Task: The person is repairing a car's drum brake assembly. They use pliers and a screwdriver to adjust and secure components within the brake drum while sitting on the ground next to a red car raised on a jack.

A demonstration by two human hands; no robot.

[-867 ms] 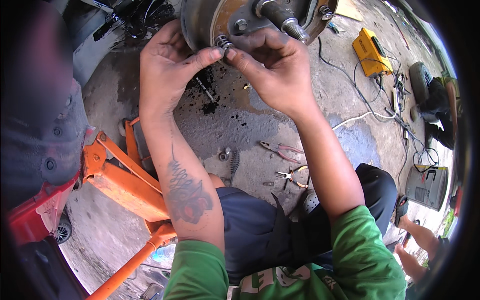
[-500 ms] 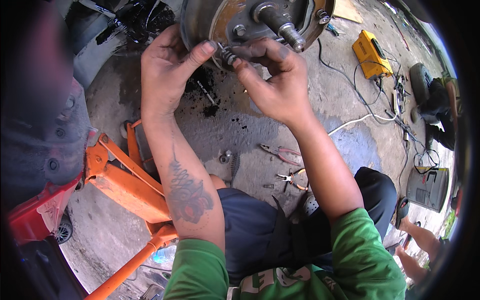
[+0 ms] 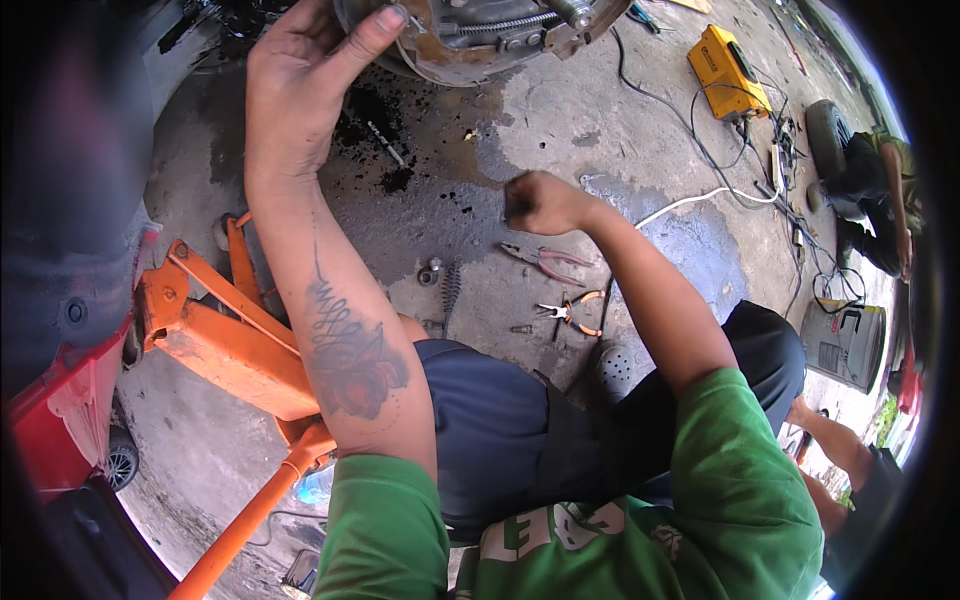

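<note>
Rust-brown and grey metal makes up the brake assembly (image 3: pixel 480 50), which stands beyond the person's knees and is cut off by the upper edge of the view. The left hand (image 3: pixel 300 100) is at its left rim, with the arm stretched almost straight from the green sleeve and the tattooed side of the forearm (image 3: pixel 355 360) turned up. That hand clasps the rim: the thumb lies extended across the front, its tip just beside a small pin, while the fingers go round behind, partly hidden.

Nearer the person than the brake assembly and to its right, well apart from it, the right hand (image 3: pixel 545 203) hangs over the concrete floor (image 3: pixel 480 380). Its forearm slants inward, the wrist turns left and the fingers are curled into a fist; whether anything is inside cannot be told.

On the floor on the person's side of the brake assembly lie red-handled pliers (image 3: pixel 548 262), orange-handled pliers (image 3: pixel 570 312) and a dark coil spring (image 3: pixel 451 290). An orange jack (image 3: pixel 225 355) stands to its left on the near side, and a yellow box (image 3: pixel 725 72) with cables sits to its right.
</note>
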